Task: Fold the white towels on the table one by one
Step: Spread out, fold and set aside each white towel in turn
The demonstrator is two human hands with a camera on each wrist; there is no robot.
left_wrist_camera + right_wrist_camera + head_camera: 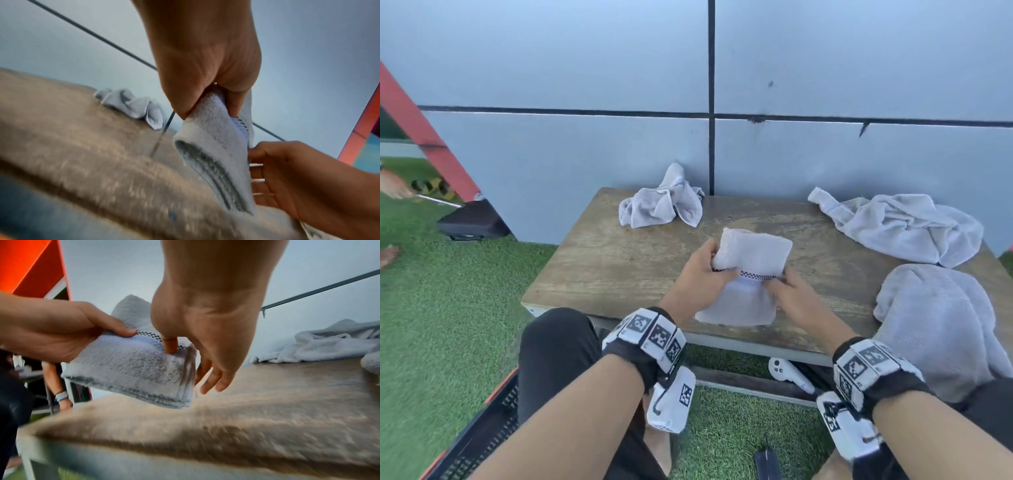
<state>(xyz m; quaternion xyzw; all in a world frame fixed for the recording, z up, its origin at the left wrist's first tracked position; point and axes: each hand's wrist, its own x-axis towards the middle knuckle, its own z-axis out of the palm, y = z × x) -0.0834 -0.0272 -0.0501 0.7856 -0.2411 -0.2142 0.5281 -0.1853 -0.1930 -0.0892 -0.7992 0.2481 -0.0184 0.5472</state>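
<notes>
Just above the wooden table (602,260) I hold a folded white towel (753,253) with a checkered band, its lower part hanging toward the front edge. My left hand (714,262) pinches the left end of the folded towel (216,146) between thumb and fingers (207,105). At the band on the right, my right hand (779,279) grips with the thumb on the face of the towel (131,366) and the fingers behind its right edge (189,361). Three crumpled white towels lie at the back (661,205), back right (900,226) and near right (935,315).
A grey panelled wall (859,164) stands right behind the table. The near-right towel hangs over the table's front edge onto my knee. A white controller (787,375) lies under the table, and a black crate (482,438) sits at my left on the grass.
</notes>
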